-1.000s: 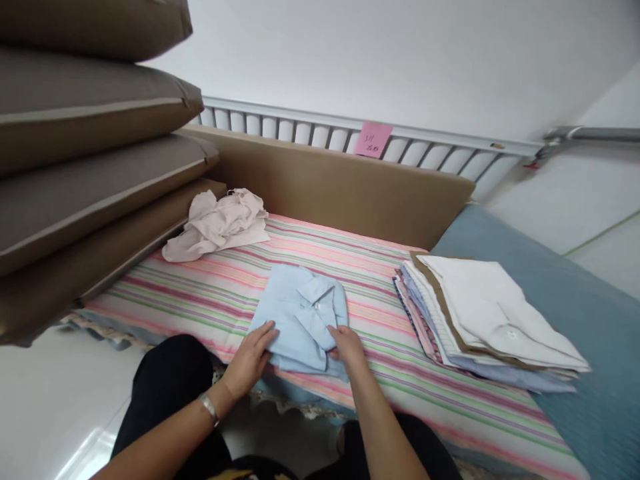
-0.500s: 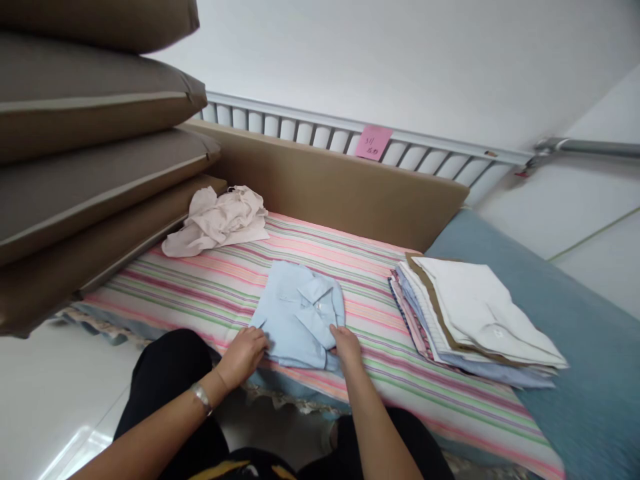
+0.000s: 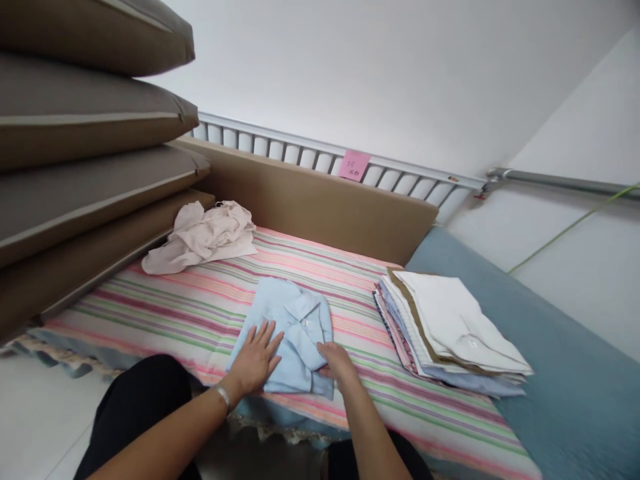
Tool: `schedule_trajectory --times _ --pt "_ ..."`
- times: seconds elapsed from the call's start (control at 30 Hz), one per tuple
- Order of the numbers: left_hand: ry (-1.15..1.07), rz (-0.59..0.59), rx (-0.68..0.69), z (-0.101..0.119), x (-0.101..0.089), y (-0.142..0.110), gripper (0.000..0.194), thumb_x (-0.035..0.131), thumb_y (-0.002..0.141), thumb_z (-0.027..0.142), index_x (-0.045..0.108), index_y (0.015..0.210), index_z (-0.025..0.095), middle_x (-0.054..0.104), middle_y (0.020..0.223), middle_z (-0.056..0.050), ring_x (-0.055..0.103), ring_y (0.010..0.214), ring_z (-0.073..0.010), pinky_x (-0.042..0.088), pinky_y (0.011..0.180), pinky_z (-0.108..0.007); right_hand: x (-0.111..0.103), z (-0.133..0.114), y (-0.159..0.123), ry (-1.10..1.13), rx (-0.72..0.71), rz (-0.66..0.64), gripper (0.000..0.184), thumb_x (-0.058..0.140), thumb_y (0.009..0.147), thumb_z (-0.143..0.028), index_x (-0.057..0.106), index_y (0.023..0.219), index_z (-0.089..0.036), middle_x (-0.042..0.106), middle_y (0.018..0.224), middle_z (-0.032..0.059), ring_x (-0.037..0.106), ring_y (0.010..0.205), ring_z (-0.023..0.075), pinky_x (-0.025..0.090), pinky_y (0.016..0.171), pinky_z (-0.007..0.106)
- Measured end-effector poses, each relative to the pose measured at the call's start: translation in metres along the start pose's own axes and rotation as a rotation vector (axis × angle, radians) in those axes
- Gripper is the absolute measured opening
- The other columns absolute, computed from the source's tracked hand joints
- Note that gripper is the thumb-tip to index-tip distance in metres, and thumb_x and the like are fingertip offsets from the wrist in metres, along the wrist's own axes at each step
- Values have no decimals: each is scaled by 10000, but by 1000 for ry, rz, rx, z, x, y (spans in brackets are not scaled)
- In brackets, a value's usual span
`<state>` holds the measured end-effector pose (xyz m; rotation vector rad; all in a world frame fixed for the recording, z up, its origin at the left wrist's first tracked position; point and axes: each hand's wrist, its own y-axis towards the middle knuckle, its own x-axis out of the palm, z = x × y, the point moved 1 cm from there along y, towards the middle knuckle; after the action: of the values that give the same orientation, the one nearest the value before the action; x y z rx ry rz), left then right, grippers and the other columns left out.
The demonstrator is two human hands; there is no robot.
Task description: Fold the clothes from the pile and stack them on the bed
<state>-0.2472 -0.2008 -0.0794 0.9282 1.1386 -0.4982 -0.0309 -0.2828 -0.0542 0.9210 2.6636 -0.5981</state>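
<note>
A light blue shirt [image 3: 287, 310] lies folded on the striped cloth [image 3: 380, 400], its collar facing up near the right side. My left hand [image 3: 257, 357] rests flat on the shirt's lower left part with its fingers spread. At the right edge, below the collar, my right hand [image 3: 335, 360] pinches the shirt's fabric between thumb and fingers. To the right sits a stack of folded shirts [image 3: 450, 320], a white one on top with brown, striped, blue and pink ones beneath.
Crumpled pale fabric [image 3: 205, 233] lies at the back left, beside a tall pile of brown cushions [image 3: 100, 160]. A brown padded board [image 3: 310, 200] leans on a white radiator [image 3: 240, 140] bearing a pink note [image 3: 354, 165]. Blue cloth [image 3: 525, 340] covers the right side.
My left hand has moved from the shirt's left edge onto its surface, fingers now spread. My right hand stays at the right edge. The view has shifted a little.
</note>
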Motion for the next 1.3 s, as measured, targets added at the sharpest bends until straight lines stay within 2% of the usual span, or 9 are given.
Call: schedule_trajectory --times 0.23,0.33,0.4,0.47,0.67,0.9,1.03,1.1,1.3 --pt "65 21 23 -2 5 -5 541 403 917 420 309 1424 253 297 1486 -136 274 1361 -301 271 1067 -510 10 -50 26 -402 -127 124 320 552 758 -425 574 515 -219 640 645 69 618 782 241 420 710 308" --pt "56 31 17 -2 6 -5 582 392 917 435 262 1443 224 299 1486 -132 267 1365 -289 260 1079 -499 20 -64 25 -455 -198 190 232 512 793 -391 660 769 -215 687 838 72 621 861 232 417 738 293" --pt "42 34 14 -2 5 -6 602 392 915 438 242 1450 206 291 1490 -129 255 1371 -280 252 1087 -490 22 -66 23 -483 -251 249 288 460 833 -391 642 979 -221 678 986 75 609 933 228 411 768 296" --pt "27 25 16 -2 4 -6 615 393 914 433 222 1455 195 281 1495 -126 242 1377 -271 242 1094 -483 22 -60 22 -549 -247 299 330 418 864 -401 609 1071 -228 671 1018 84 611 934 230 411 759 308" --pt "12 -16 44 -1 2 -5 588 414 913 419 243 1448 246 244 1510 -119 228 1381 -280 221 1096 -504 25 -27 34 -655 -122 292 255 450 867 -391 618 1000 -254 688 894 85 634 813 211 408 685 311" --pt "-5 -18 36 -2 4 -5 571 443 902 412 277 1432 276 238 1513 -114 250 1373 -287 235 1084 -504 19 -26 33 -615 -167 293 253 474 847 -366 605 1008 -221 680 936 92 627 875 224 420 745 322" --pt "-15 -26 32 -2 2 -5 560 432 905 417 295 1427 265 256 1507 -113 242 1375 -289 223 1086 -504 2 -15 28 -432 -145 339 489 578 763 -359 512 1201 -154 611 1167 137 580 1053 232 409 870 304" --pt "-18 -22 30 -2 1 -6 548 424 909 412 307 1422 260 267 1503 -115 250 1372 -287 221 1086 -504 -5 -6 24 -332 -78 334 559 617 719 -392 521 1201 -126 639 1110 151 601 1023 257 431 851 320" --pt "-15 26 32 -2 5 -6 525 429 908 412 352 1403 257 286 1496 -110 275 1361 -281 223 1086 -491 -5 16 -1 -144 -27 195 412 632 690 -486 658 949 -167 712 878 95 654 897 267 496 742 324"
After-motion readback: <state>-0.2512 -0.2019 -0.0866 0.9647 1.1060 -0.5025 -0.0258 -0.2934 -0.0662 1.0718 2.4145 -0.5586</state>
